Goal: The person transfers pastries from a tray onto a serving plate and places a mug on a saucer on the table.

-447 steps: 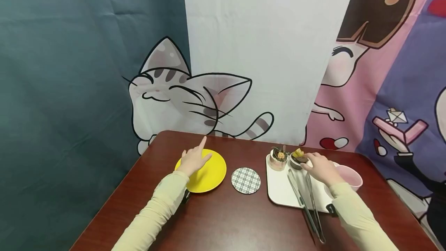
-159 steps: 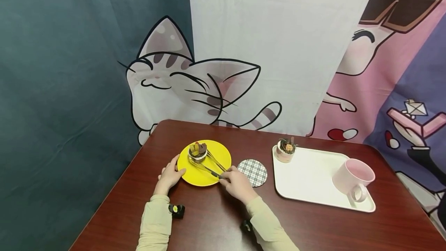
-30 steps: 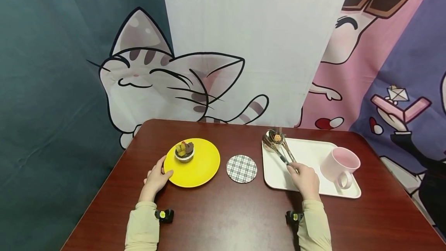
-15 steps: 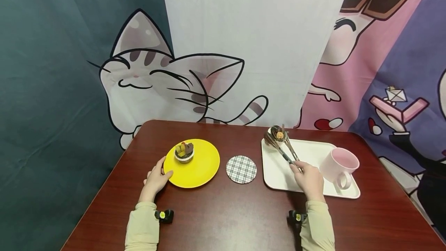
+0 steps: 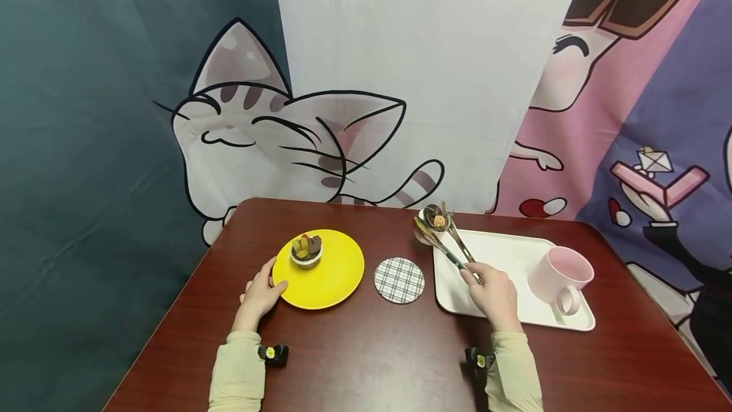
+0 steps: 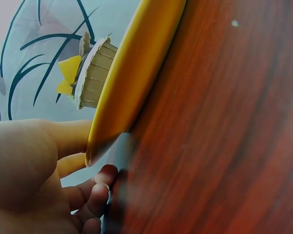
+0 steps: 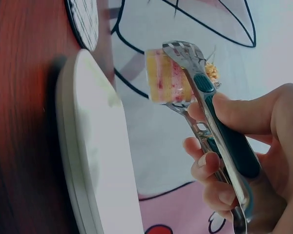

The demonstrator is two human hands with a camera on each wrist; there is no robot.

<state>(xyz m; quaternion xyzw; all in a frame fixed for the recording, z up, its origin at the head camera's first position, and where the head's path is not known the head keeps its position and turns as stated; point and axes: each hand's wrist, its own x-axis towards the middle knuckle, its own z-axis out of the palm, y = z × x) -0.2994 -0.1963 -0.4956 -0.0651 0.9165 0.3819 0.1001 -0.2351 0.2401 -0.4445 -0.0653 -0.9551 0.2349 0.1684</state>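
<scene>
Shifted left, the striped cylindrical cake point(image 7: 158, 80) hangs near a corner of the flat tray point(image 5: 515, 258), clamped in metal tongs point(image 7: 237, 146) squeezed by the right hand point(image 5: 496, 291); the left hand point(image 5: 260, 295) pinches the smooth plate point(image 5: 337, 278).

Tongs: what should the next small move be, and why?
I'd probably carry the cake left toward the plate's bare right side, tongs kept squeezed. The right wrist view shows the cake gripped and clear of the tray. The cupcake sits far-left on the plate, leaving room, and the left hand holds the rim.
</scene>
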